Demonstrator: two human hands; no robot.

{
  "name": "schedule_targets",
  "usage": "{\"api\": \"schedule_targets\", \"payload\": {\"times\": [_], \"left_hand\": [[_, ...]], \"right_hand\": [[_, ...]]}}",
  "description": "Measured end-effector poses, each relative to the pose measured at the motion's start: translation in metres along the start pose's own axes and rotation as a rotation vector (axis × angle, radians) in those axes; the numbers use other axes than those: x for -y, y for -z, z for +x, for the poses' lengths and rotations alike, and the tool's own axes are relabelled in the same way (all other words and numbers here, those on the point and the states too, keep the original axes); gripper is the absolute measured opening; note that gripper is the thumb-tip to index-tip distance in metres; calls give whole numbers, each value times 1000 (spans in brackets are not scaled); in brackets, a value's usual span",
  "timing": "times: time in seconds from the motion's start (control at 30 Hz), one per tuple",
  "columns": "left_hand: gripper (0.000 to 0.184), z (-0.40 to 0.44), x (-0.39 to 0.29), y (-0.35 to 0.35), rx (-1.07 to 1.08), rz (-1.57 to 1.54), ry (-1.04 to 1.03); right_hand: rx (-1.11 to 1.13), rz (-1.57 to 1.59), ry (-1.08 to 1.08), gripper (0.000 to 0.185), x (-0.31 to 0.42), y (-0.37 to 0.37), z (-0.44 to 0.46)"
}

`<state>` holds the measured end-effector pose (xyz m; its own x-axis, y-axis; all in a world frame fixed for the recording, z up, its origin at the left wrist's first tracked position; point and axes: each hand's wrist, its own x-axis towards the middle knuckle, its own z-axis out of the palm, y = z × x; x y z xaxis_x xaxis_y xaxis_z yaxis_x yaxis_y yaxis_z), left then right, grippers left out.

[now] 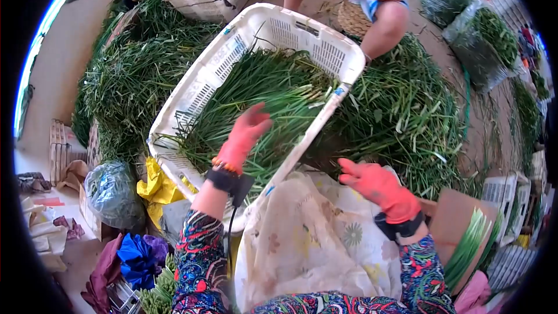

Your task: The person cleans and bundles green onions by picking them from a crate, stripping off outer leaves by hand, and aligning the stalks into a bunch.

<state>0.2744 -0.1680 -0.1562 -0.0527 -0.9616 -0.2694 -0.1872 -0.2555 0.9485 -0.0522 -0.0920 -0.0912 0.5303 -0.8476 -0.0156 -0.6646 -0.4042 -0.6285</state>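
We see long green stalks (285, 104) lying in the big white basket (311, 135). They run slantwise, with pale ends by the basket's right rim and leafy tips toward its left side. Our left hand (247, 134) is over the basket, much nearer the stalks. It is a bit blurry, its fingers loosely open, and we see nothing in it. Our right hand (378, 191) is outside the basket's right rim, over the cloth (308, 238). Its fingers are partly bent and half open, with nothing seen in them. The pale ends lie ahead of both hands.
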Motion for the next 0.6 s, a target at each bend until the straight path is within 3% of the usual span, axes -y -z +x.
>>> {"api": "schedule_targets", "payload": {"times": [0.07, 0.17, 0.23, 0.27, 0.3, 0.4, 0.43, 0.5, 0.6], "left_hand": [[65, 47, 16, -12, -2, 320, 21], [70, 107, 11, -40, 47, 785, 56], [77, 146, 19, -59, 153, 920, 103], [81, 161, 38, -69, 108, 1043, -55], [83, 177, 50, -77, 110, 1092, -92], [92, 206, 76, -98, 95, 1222, -83], [94, 210, 84, -105, 120, 1205, 11], [96, 215, 91, -120, 207, 1163, 201], [88, 208, 92, -131, 310, 1145, 243]], "right_hand": [[52, 133, 54, 30, -8, -26, 42], [212, 496, -150, 32, -14, -48, 75], [210, 462, -46, 42, -34, -72, 75], [207, 446, 12, 48, -42, -83, 76], [113, 157, 185, 48, -41, -83, 74], [28, 92, 235, 46, -44, -97, 77], [299, 57, 88, 42, -44, -87, 82], [311, 15, 41, 43, -49, -86, 80], [285, -51, 21, 43, -56, -86, 74]]}}
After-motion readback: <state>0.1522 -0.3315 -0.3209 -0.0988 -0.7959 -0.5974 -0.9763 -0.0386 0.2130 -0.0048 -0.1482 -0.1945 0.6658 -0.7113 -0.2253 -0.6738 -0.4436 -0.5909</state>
